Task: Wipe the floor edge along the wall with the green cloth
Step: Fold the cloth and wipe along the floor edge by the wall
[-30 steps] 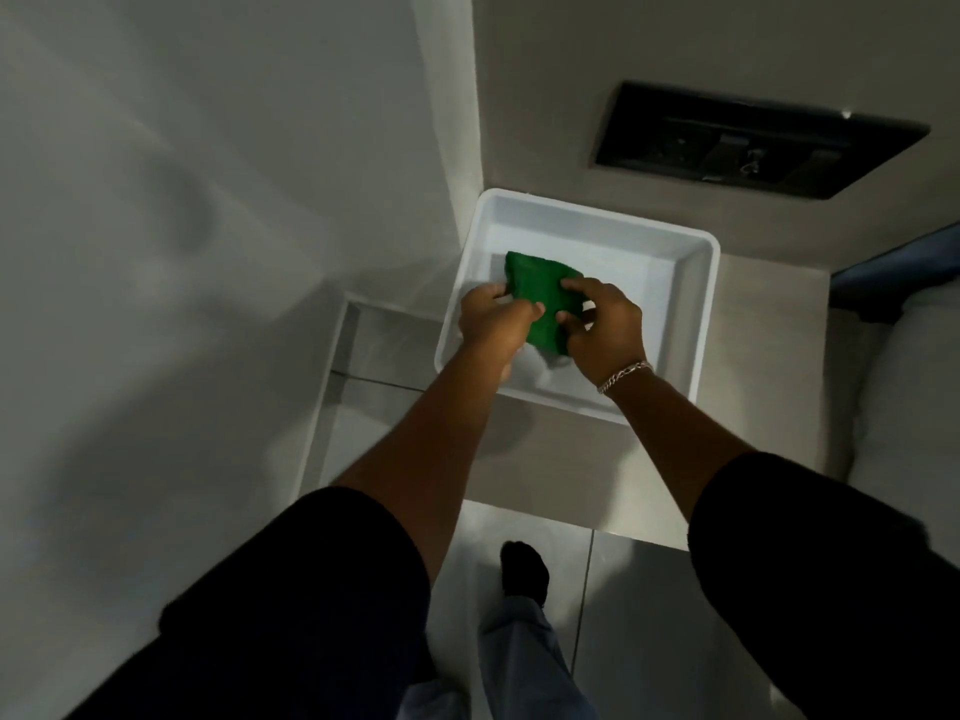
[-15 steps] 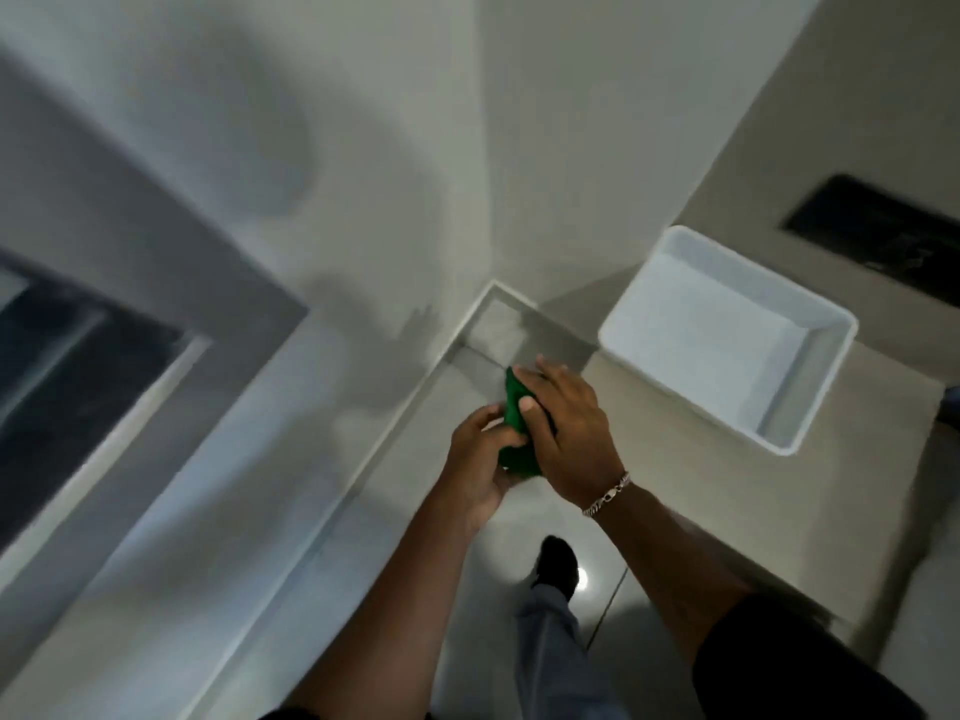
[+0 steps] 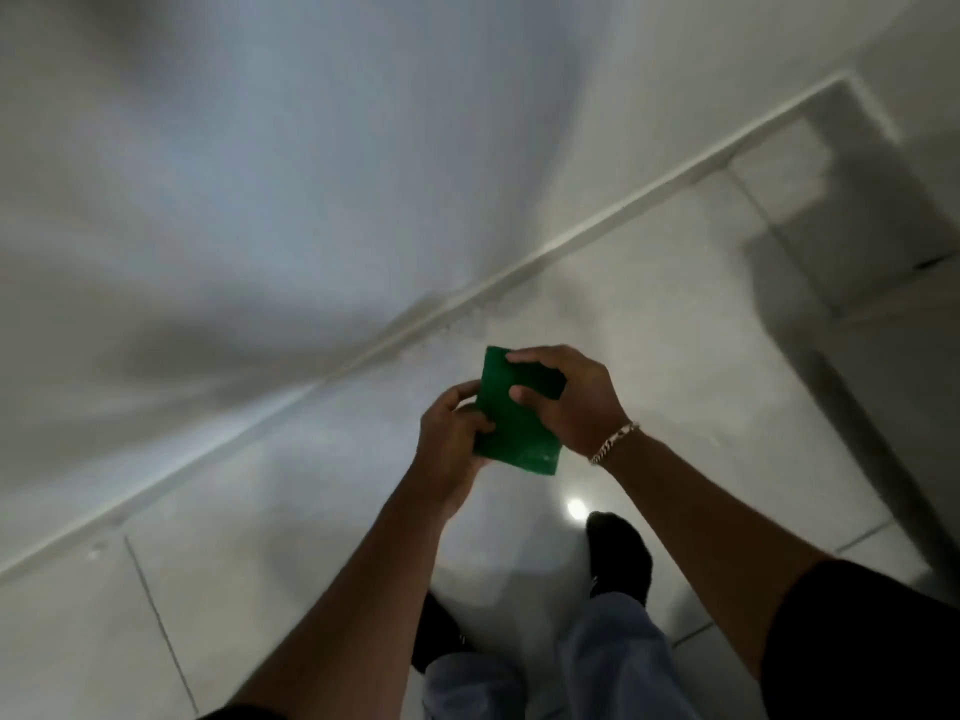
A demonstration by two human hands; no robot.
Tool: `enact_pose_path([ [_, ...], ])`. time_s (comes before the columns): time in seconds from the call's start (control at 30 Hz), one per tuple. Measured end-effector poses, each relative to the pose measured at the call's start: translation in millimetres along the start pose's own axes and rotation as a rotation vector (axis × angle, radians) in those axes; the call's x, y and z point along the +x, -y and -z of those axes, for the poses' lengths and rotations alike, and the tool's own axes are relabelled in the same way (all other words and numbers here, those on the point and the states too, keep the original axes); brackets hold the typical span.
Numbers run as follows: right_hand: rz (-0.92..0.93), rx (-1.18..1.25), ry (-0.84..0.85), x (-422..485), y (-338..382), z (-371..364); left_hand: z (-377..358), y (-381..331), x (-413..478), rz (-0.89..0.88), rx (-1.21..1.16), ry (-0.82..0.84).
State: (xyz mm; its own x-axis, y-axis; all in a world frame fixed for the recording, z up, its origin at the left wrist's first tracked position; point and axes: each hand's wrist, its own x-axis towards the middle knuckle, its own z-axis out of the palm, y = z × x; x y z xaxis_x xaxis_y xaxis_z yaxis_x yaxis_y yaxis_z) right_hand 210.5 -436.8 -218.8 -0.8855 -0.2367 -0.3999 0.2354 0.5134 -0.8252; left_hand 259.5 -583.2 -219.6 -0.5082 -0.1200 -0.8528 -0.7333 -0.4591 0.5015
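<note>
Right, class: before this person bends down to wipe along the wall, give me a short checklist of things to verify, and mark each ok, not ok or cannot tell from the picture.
1. Green cloth in hand: ok, both the left hand and the right hand grip it.
2. Cloth folded into a flat pad: ok, it looks like a neat rectangle.
3. Cloth on the floor edge: not ok, it is held up in the air.
4. Floor edge in view and unobstructed: ok, nothing lies along it.
5. Dirt to target: ok, dark specks show along the edge ahead of the hands.
6. Cloth damp: cannot tell.
</note>
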Motion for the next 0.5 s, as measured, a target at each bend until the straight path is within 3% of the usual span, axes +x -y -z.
enact_pose_path([
  [0.27,-0.089,0.101,-0.147,93,-83,-115,89,53,116,-0.230,0.085,-0.350],
  [0.4,-0.100,0.059,-0.222,129,-113,-124,117,75,151,-0.406,0.576,-0.735],
  [0.5,0.014,-0.225,-0.310,135,-126,-130,140,102,169,-0.706,1.003,-0.619],
])
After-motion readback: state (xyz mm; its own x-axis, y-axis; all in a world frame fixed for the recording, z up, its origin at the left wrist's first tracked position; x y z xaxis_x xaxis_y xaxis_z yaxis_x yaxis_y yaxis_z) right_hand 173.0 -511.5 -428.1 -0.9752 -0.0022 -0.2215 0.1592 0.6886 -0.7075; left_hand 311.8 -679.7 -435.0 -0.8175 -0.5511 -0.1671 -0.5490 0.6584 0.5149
